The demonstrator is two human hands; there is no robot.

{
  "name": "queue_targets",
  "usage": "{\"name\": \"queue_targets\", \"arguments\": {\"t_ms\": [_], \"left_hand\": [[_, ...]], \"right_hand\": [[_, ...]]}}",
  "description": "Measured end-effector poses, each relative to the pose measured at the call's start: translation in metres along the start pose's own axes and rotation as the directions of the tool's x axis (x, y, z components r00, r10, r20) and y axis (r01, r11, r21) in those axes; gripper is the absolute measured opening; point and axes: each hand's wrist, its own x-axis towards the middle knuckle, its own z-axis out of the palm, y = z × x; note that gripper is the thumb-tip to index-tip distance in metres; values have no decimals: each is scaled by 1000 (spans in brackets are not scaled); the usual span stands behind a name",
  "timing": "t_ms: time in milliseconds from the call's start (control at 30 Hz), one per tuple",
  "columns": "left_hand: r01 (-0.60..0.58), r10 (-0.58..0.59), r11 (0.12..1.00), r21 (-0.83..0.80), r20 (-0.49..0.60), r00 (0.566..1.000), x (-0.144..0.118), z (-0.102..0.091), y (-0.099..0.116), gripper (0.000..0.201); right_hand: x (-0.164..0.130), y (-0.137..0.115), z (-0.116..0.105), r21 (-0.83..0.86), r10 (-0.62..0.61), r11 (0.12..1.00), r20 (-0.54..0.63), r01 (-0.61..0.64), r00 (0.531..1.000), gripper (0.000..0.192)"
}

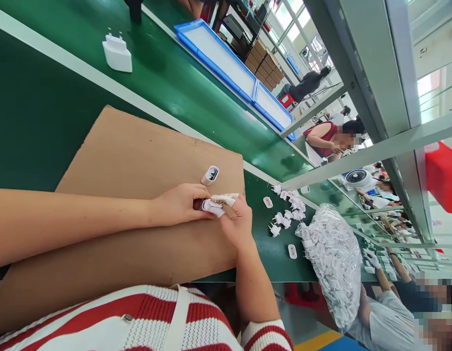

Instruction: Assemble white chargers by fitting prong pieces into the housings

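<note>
My left hand (pixel 180 204) is closed round a white charger housing (pixel 205 204), holding it low over a sheet of brown cardboard (pixel 149 156). From the right, my right hand (pixel 238 219) meets the housing's end, its thumb and forefinger in white finger covers and drawn into a pinch. Whatever sits between those fingertips is too small and covered to make out. Just beyond my hands, another white charger housing (pixel 210 175) lies on the cardboard with its open end showing dark inside.
White plug parts (pixel 290 212) lie scattered on the green bench to the right, beside a large clear bag (pixel 333 258) of similar pieces. A plug adapter (pixel 117 53) sits at the far left. Blue-rimmed trays (pixel 226 61) line the far side. Co-workers sit farther along.
</note>
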Motion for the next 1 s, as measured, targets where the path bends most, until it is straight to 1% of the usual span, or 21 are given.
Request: {"name": "queue_targets", "arguments": {"t_ms": [100, 200, 300, 400, 467, 567, 600, 667, 733, 767, 867, 933, 1000], "left_hand": [[-5, 5, 1000, 3, 2, 1000, 0, 0, -1, 40], [-6, 6, 1000, 10, -3, 1000, 0, 1, -1, 40], [6, -6, 1000, 13, 0, 1000, 0, 1, -1, 41], [24, -25, 1000, 10, 19, 1000, 0, 0, 1, 40], [33, -33, 999, 10, 20, 999, 0, 0, 3, 40], [53, -53, 999, 3, 7, 999, 0, -1, 5, 38], [57, -57, 998, 6, 8, 998, 0, -2, 5, 38], [52, -52, 998, 32, 12, 999, 0, -1, 5, 39], [33, -34, 996, 78, 21, 999, -2, 0, 4, 39], [26, -28, 995, 99, 19, 999, -3, 1, 3, 39], [30, -30, 989, 146, -6, 1000, -7, 3, 0, 41], [29, -23, 980, 196, -33, 999, -10, 4, -4, 46], [16, -5, 963, 269, -42, 999, -12, 4, -10, 45]], "right_hand": [[0, -3, 0, 46, 41, 998, -32, -39, 999, 21], [0, -3, 2, 13, 8, 1000, -32, -7, 999, 22], [1, -2, 2, -75, -67, 995, -15, 66, 998, 28], [2, -1, 1, -226, -108, 969, -9, 103, 994, 31], [2, 1, 1, -277, -88, 958, -11, 81, 996, 31], [2, 3, 4, -228, -18, 974, -50, 6, 999, 24], [2, 2, 5, -235, -11, 972, -71, -6, 997, 20], [1, -2, 7, -321, -29, 947, -101, -5, 994, 14], [1, -8, 8, -424, -34, 906, -99, -11, 994, 16], [0, -12, 7, -450, -15, 893, -95, -29, 995, 19], [-1, -19, 9, -433, 65, 897, -82, -94, 995, 19], [-2, -17, 13, -398, 85, 910, -106, -121, 991, 15], [-3, -12, 20, -370, 93, 918, -156, -145, 983, 14]]}}
